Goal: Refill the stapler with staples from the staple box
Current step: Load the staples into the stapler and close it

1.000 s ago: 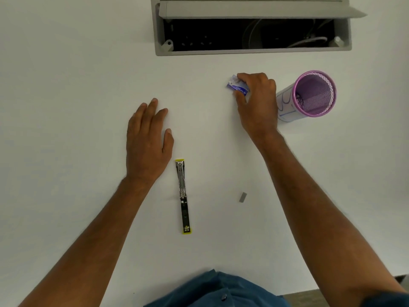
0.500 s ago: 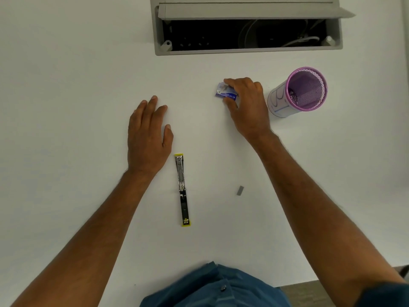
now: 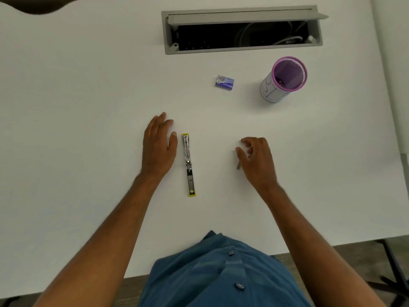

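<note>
A yellow-edged metal stapler (image 3: 189, 165) lies swung fully open and flat on the white table, its long axis pointing away from me. My left hand (image 3: 158, 147) rests flat on the table just left of it, fingers apart, holding nothing. The small purple staple box (image 3: 224, 82) lies alone farther back, right of centre. A short grey strip of staples (image 3: 238, 166) lies on the table, partly hidden under my right hand (image 3: 256, 160), which hovers over it with fingers curled and apart; the thumb is next to the strip.
A purple mesh pen cup (image 3: 285, 78) stands at the back right, beyond the staple box. A grey cable hatch (image 3: 241, 29) is open in the table at the back. The table's near edge runs by my blue shirt (image 3: 221, 271).
My right hand let go of the staple box and pulled back toward me to the staple strip. The box stays where it was set. My left hand and the stapler have not moved.
</note>
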`<state>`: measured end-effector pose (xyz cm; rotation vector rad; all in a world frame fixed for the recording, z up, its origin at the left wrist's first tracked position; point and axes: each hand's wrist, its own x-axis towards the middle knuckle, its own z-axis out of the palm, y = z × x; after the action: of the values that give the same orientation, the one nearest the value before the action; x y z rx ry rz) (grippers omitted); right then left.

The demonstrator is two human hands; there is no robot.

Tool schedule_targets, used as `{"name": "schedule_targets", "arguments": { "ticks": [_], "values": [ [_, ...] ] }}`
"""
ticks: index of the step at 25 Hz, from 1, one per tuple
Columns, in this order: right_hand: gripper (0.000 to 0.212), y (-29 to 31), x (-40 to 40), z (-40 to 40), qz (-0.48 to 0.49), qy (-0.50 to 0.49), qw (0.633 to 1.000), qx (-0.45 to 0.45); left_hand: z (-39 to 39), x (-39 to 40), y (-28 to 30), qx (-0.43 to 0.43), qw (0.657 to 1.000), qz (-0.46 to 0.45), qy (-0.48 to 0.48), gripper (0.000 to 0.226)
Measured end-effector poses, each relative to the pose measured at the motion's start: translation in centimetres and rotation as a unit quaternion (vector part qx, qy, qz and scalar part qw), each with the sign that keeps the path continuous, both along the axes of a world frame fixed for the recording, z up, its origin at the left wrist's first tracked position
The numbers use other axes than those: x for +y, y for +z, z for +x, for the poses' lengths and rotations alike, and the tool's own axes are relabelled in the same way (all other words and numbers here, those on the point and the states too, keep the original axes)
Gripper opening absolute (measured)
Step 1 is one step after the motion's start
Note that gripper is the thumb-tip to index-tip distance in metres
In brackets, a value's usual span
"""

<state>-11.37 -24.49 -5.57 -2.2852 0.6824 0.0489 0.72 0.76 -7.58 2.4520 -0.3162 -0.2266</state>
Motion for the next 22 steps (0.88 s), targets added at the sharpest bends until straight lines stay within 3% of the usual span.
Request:
{"name": "schedule_targets", "arguments": {
  "ticks": [6,11,15,18,22],
  "values": [
    [0.044,0.1,2.6,-4.6,0.003,0.037,0.999,0.004,-7.9,1.5,0.1,0.027,0.998,-0.028,0.048,0.04],
    [0.026,0.7,3.5,-5.2,-0.023,0.069,0.997,-0.013,-10.3,0.4,1.1,0.033,0.997,-0.046,0.046,0.049],
    [0.019,1.3,3.5,-5.0,-0.022,0.079,0.996,0.018,-9.7,-1.1,1.5,0.017,0.998,-0.037,0.056,0.033],
    [0.021,1.7,3.5,-4.5,0.066,0.024,0.997,0.039,-9.0,-1.7,1.3,0.036,0.995,-0.039,0.086,0.021],
    [0.023,2.2,3.8,-4.2,0.216,-0.039,0.974,0.061,-8.6,-1.9,1.9,0.074,0.984,-0.107,0.12,0.015]
  ]
}}
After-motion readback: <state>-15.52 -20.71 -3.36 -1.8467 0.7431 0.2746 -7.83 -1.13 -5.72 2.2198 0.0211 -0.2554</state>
